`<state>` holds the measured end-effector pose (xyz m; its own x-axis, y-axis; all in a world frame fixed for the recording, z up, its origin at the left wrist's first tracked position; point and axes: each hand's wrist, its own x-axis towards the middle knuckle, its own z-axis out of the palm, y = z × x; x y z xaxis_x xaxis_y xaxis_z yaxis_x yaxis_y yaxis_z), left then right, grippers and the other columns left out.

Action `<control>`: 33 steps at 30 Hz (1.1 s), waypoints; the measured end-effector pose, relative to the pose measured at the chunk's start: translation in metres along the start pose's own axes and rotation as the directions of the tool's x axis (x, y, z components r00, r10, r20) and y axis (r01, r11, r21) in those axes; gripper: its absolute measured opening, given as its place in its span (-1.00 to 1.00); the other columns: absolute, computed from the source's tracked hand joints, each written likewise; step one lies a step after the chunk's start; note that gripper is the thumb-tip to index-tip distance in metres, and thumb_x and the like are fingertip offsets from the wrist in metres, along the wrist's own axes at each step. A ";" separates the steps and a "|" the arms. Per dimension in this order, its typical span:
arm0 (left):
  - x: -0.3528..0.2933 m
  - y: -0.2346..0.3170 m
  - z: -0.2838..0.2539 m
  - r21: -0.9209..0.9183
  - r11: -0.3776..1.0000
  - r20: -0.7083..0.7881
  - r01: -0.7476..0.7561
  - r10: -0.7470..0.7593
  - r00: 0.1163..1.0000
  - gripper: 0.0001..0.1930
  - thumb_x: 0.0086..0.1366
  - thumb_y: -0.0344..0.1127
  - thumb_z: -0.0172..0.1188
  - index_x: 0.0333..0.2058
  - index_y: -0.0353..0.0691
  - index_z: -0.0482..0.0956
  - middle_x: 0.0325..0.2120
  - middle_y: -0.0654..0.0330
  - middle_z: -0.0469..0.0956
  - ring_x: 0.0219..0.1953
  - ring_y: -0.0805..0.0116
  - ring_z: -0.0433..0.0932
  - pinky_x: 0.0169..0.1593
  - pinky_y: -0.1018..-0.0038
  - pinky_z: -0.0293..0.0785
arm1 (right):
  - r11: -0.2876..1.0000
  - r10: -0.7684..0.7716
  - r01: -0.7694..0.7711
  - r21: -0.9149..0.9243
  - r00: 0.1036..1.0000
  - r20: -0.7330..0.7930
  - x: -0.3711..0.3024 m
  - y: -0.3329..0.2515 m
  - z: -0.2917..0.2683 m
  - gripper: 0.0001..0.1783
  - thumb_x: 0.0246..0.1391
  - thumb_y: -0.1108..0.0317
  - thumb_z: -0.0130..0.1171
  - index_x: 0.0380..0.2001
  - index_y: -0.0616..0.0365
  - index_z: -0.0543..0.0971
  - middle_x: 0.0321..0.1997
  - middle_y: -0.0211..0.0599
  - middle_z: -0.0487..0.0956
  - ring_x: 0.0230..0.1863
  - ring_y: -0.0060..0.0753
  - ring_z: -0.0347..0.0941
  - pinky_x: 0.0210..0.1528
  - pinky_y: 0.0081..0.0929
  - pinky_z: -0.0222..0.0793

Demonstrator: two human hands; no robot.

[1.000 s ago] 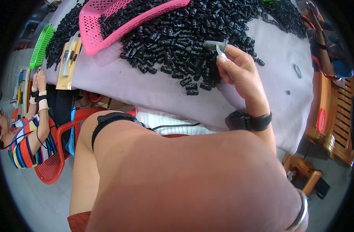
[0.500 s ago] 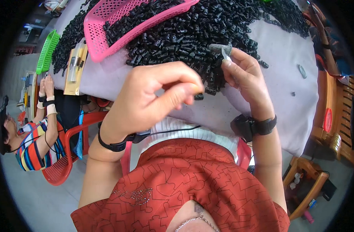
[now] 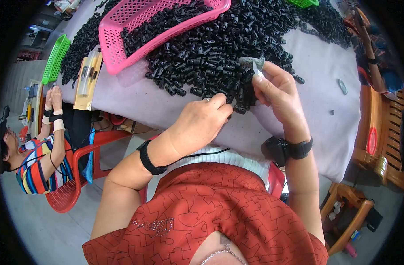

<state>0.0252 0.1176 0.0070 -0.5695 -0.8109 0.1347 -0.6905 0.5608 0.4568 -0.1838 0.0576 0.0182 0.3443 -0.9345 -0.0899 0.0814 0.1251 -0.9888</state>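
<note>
A large heap of small black cylindrical plastic pieces (image 3: 202, 57) lies on the cloth-covered table in front of me. My left hand (image 3: 204, 118) is at the heap's near edge, palm down, fingers curled together against the pieces there; what is between the fingertips is hidden. My right hand (image 3: 277, 90) is raised over the heap's right side. Between its thumb and index finger it pinches a small pale pointed blade-like piece (image 3: 256, 69). A grey speckled piece (image 3: 251, 60) sits by that index fingertip, its kind unclear.
A pink perforated basket (image 3: 117, 65) rests on the heap, black pieces inside. A green basket (image 3: 56, 59) and a card with a clear tube (image 3: 85, 81) are at the left. A grey scrap (image 3: 342, 86) lies at the right. A person in stripes (image 3: 45, 165) sits at the left.
My left hand has swung forward and down from above the table's near side to the heap's near edge. My right hand holds its place with the pale piece.
</note>
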 end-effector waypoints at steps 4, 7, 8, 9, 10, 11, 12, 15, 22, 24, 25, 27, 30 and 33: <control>-0.003 0.000 -0.001 -0.056 0.998 -0.025 0.002 -0.003 1.000 -0.78 0.06 -0.45 0.27 -0.27 -0.21 0.49 -0.36 0.10 0.40 -0.40 0.09 0.53 -0.34 0.27 0.47 | 0.999 -0.039 0.039 -0.034 0.999 -0.020 -0.002 -0.006 -0.001 -0.78 0.21 0.29 0.16 -0.18 0.22 0.55 -0.60 -0.61 0.37 -0.63 -0.82 0.18 -0.63 -0.75 0.02; -0.006 -0.006 0.001 -0.154 0.988 -0.085 -0.009 -0.004 0.996 -0.77 0.09 -0.47 0.26 -0.25 -0.22 0.49 -0.33 0.12 0.46 -0.40 0.17 0.53 -0.33 0.36 0.48 | 0.996 -0.034 0.032 -0.084 0.999 -0.027 -0.005 -0.008 -0.003 -0.70 0.20 0.29 0.17 -0.07 0.21 0.55 -0.57 -0.62 0.38 -0.59 -0.81 0.20 -0.59 -0.76 0.08; -0.007 -0.008 0.001 -0.214 0.977 -0.125 -0.024 -0.003 0.992 -0.79 0.13 -0.47 0.25 -0.24 -0.24 0.48 -0.33 0.14 0.49 -0.41 0.26 0.54 -0.33 0.43 0.48 | 0.996 -0.032 0.030 -0.087 0.999 -0.029 -0.007 -0.009 -0.001 -0.70 0.20 0.29 0.17 -0.07 0.21 0.55 -0.57 -0.62 0.38 -0.59 -0.81 0.20 -0.59 -0.76 0.08; -0.008 -0.010 0.001 -0.217 0.976 -0.127 -0.026 -0.002 0.992 -0.79 0.13 -0.47 0.25 -0.24 -0.24 0.48 -0.33 0.14 0.49 -0.41 0.26 0.54 -0.33 0.43 0.48 | 0.992 -0.034 0.032 -0.118 0.999 -0.013 -0.010 -0.011 0.002 -0.68 0.18 0.30 0.17 -0.03 0.20 0.54 -0.55 -0.63 0.39 -0.58 -0.81 0.21 -0.56 -0.76 0.11; -0.011 -0.011 0.000 -0.601 0.788 -0.061 0.134 -0.212 0.975 -0.79 0.16 -0.47 0.25 -0.21 -0.26 0.49 -0.32 0.19 0.51 -0.41 0.37 0.53 -0.33 0.51 0.47 | 0.989 -0.037 0.038 -0.146 0.999 0.007 -0.013 -0.013 0.006 -0.64 0.17 0.31 0.17 0.01 0.19 0.53 -0.54 -0.64 0.40 -0.56 -0.81 0.22 -0.54 -0.77 0.13; -0.011 -0.012 -0.003 -0.865 0.435 0.083 0.251 -0.369 0.926 -0.79 0.20 -0.47 0.24 -0.18 -0.28 0.49 -0.32 0.23 0.53 -0.41 0.48 0.53 -0.33 0.59 0.45 | 0.984 0.021 -0.012 -0.178 0.999 0.048 -0.017 -0.016 0.008 -0.60 0.16 0.33 0.17 0.07 0.18 0.51 -0.48 -0.64 0.43 -0.50 -0.80 0.24 -0.49 -0.77 0.17; -0.010 -0.014 -0.008 -0.967 0.166 0.119 0.191 -0.370 0.922 -0.71 0.25 -0.39 0.26 -0.06 -0.28 0.51 -0.39 0.38 0.52 -0.46 0.65 0.48 -0.37 0.68 0.45 | 0.985 0.044 -0.032 -0.168 0.997 0.066 -0.019 -0.016 0.014 -0.60 0.16 0.33 0.17 0.06 0.19 0.51 -0.45 -0.64 0.44 -0.47 -0.81 0.25 -0.47 -0.77 0.18; -0.005 -0.028 -0.014 -0.975 -0.109 0.222 0.195 -0.380 0.898 -0.71 0.25 -0.42 0.25 -0.05 -0.28 0.54 -0.41 0.32 0.54 -0.46 0.60 0.52 -0.36 0.66 0.48 | 0.982 0.103 -0.076 -0.171 0.983 0.149 -0.024 -0.014 0.023 -0.61 0.16 0.35 0.16 0.06 0.23 0.50 -0.34 -0.61 0.48 -0.36 -0.81 0.26 -0.38 -0.76 0.21; 0.004 -0.045 -0.018 -0.865 -0.494 0.273 0.088 -0.317 0.908 -0.73 0.36 -0.37 0.11 -0.01 -0.33 0.50 -0.32 0.14 0.59 -0.41 0.46 0.60 -0.32 0.58 0.65 | 0.997 0.056 -0.045 -0.069 0.983 0.177 -0.014 -0.022 0.042 -0.47 0.14 0.36 0.21 0.17 0.23 0.37 -0.34 -0.57 0.48 -0.39 -0.82 0.24 -0.39 -0.77 0.18; 0.005 -0.046 -0.017 -0.862 -0.499 0.278 0.090 -0.315 0.908 -0.73 0.36 -0.37 0.11 0.00 -0.30 0.49 -0.31 0.15 0.59 -0.41 0.47 0.60 -0.32 0.59 0.64 | 0.990 0.120 -0.101 -0.097 0.969 0.215 -0.012 -0.026 0.042 -0.37 0.14 0.36 0.22 0.25 0.21 0.28 -0.38 -0.59 0.46 -0.42 -0.83 0.22 -0.43 -0.79 0.14; 0.006 -0.045 -0.014 -0.839 -0.539 0.283 0.074 -0.317 0.906 -0.75 0.34 -0.39 0.13 -0.02 -0.27 0.50 -0.33 0.16 0.60 -0.42 0.46 0.61 -0.33 0.57 0.64 | 0.990 0.120 -0.101 -0.098 0.969 0.214 -0.011 -0.026 0.042 -0.37 0.14 0.36 0.22 0.25 0.21 0.28 -0.38 -0.59 0.46 -0.42 -0.83 0.22 -0.43 -0.79 0.14; 0.008 -0.043 -0.009 -0.814 -0.578 0.290 0.057 -0.319 0.902 -0.77 0.32 -0.40 0.16 -0.05 -0.23 0.51 -0.36 0.17 0.61 -0.43 0.44 0.62 -0.35 0.56 0.63 | 0.988 0.150 -0.136 -0.070 0.950 0.275 -0.008 -0.024 0.040 -0.37 0.14 0.37 0.21 0.26 0.21 0.28 -0.40 -0.60 0.43 -0.41 -0.82 0.22 -0.40 -0.78 0.15; 0.010 -0.038 -0.005 -0.814 -0.579 0.302 0.047 -0.352 0.886 -0.76 0.31 -0.41 0.17 -0.05 -0.19 0.49 -0.36 0.21 0.59 -0.43 0.47 0.60 -0.33 0.56 0.62 | 0.993 0.119 -0.116 -0.026 0.948 0.295 -0.006 -0.022 0.042 -0.38 0.16 0.36 0.21 0.25 0.25 0.28 -0.37 -0.59 0.42 -0.35 -0.80 0.25 -0.30 -0.76 0.20; 0.012 -0.037 -0.006 -0.822 -0.567 0.300 0.043 -0.368 0.880 -0.71 0.30 -0.41 0.19 -0.01 -0.19 0.46 -0.35 0.22 0.59 -0.44 0.47 0.60 -0.33 0.56 0.62 | 0.991 0.125 -0.136 0.015 0.940 0.317 -0.001 -0.022 0.044 -0.39 0.17 0.36 0.20 0.24 0.28 0.28 -0.30 -0.56 0.46 -0.28 -0.78 0.28 -0.24 -0.75 0.24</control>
<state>0.0467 0.0858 -0.0030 -0.3810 -0.8700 -0.3130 0.7340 -0.4905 0.4697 -0.1451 0.0702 0.0450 0.6300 -0.7578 -0.1700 0.0476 0.2561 -0.9655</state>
